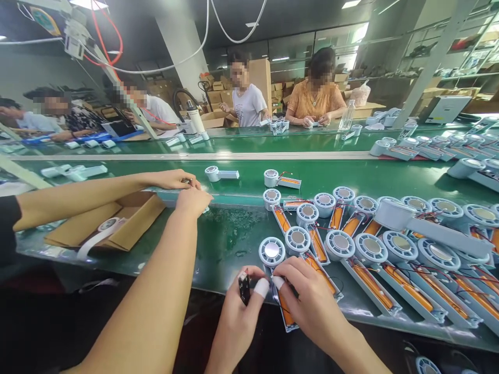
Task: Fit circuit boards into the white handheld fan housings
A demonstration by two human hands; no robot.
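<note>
Between the fingers and thumb of my left hand is a small black part with light metallic spots, perhaps a circuit board. White wrapping covers that thumb's tip. My right hand is closed in a pinch just over a light blue handheld fan; white wrapping shows on its thumb too. Whatever lies between these fingertips is too small to make out. The fan's open handle, with an orange battery inside, runs down under my right hand, which partly hides it.
Many similar open fans crowd the bench on the right, with a closed fan lying across them. A co-worker's arms reach in from the left, near a cardboard box. Beyond runs a green belt; several people sit across it.
</note>
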